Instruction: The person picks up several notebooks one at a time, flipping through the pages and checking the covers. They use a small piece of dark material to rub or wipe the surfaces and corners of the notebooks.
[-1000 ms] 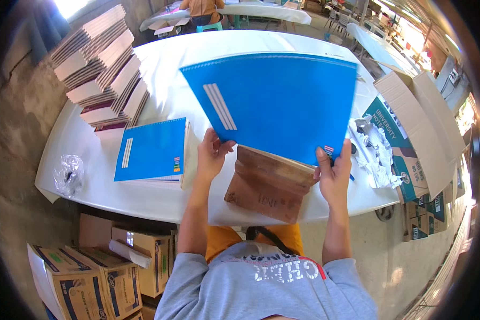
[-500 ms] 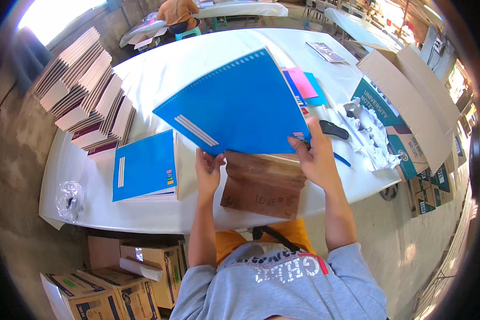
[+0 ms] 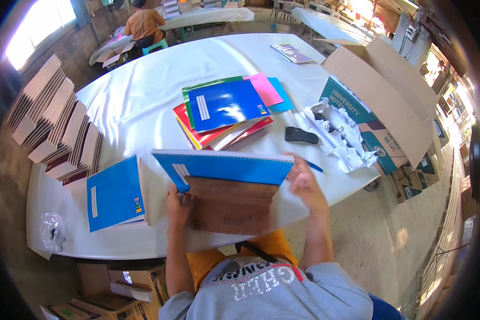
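A blue spiral notebook [image 3: 218, 168] stands tilted on its edge at a brown wooden block [image 3: 232, 210] in front of me, its cover foreshortened and its bound edge up. Closed at the notebook's lower left corner is my left hand [image 3: 177, 207], partly hidden by its own fingers. My right hand [image 3: 305, 184] is beside the notebook's right end, fingers apart and slightly blurred, with nothing seen in it. To the left lies another blue notebook [image 3: 114, 193] on a small stack. Beyond the block, several notebooks in dark blue [image 3: 226, 104], red, yellow and green are piled loosely.
Tall stacks of notebooks [image 3: 56, 120] line the table's left side. Clear plastic [image 3: 52, 232] lies near the front left corner. A black object [image 3: 301, 135], a blue pen [image 3: 313, 166], crumpled paper [image 3: 344, 136] and an open carton [image 3: 378, 101] are at right. A person [image 3: 143, 24] sits farther back.
The blue notebook has come down from a raised, face-on pose to a steep tilt at the wooden block. My right hand has come off its corner. The view has shifted, showing the coloured pile.
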### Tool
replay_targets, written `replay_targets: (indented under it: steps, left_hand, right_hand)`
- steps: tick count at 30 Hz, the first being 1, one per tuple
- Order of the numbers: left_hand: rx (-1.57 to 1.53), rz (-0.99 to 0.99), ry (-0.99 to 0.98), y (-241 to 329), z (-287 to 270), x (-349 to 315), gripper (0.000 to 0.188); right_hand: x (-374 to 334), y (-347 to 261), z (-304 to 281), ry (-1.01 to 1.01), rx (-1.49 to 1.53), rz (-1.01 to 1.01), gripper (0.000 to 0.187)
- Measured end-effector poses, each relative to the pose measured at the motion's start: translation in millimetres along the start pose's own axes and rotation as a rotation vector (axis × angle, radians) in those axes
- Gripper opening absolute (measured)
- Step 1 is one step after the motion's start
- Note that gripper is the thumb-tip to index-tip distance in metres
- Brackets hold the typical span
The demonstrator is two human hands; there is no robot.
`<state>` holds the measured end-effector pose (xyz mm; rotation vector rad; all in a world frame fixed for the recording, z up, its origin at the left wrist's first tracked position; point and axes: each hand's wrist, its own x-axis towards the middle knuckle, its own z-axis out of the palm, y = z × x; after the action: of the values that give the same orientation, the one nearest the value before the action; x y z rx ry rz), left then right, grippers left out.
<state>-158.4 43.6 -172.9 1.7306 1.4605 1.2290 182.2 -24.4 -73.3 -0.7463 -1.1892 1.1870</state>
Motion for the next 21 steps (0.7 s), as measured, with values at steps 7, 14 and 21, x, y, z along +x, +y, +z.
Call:
replay_targets:
  steps: [7,14,21]
  left_hand:
    - [0.243,0.28,0.571,100,-14,-2,0.043]
    - [0.308,0.74,0.218,228,44,18,0.056]
    - [0.468,0.607,0.043,235,81,17,0.048]
  right_hand:
    - [74,-7,-225,0.644,-0.952,-0.027,0.035]
    - [109,57,-259,0.687,-1.665,0.338,0.029]
    - [118,-11,-245,0.332,-2.031,0.253,0.028]
